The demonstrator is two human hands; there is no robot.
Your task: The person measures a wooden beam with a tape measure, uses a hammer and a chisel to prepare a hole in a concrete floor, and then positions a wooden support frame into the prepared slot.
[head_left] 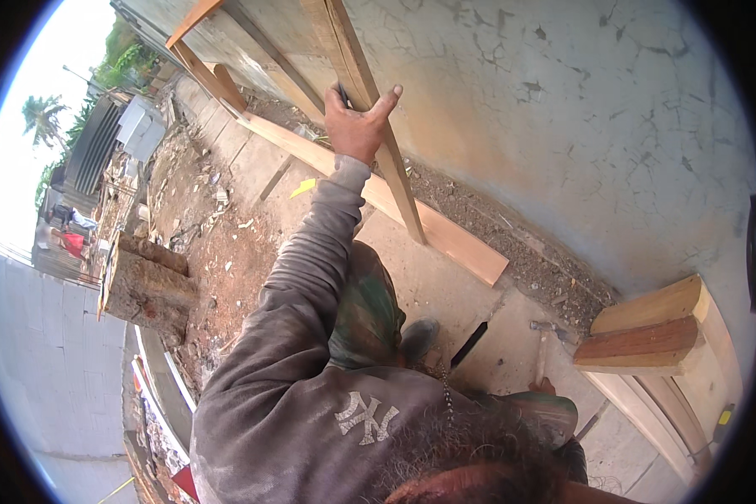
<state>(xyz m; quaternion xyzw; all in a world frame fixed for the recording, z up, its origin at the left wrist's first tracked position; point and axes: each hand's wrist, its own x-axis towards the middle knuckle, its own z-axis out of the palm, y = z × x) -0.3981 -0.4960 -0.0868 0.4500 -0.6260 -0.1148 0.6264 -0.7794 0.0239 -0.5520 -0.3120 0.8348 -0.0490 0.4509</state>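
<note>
My left arm reaches forward, and my left hand (357,130) is closed round a tall wooden plank (401,181). The plank stands tilted beside the grey wall, its lower end by a long flat board (458,239) lying on the paving. A small dark thing shows between the fingers and the plank; its kind cannot be made out. Low at the right, my right hand (544,386) is partly hidden by my clothing. Its fingers are round the pale handle of a hammer (540,349), head pointing away toward the wall.
A wooden frame (202,71) leans at the far left along the wall (546,92). Joined timber (638,336) stands at the right. A yellow piece (302,187) lies by the board. A cut stump (147,290) sits on the dirt at left, with a person (59,235) beyond.
</note>
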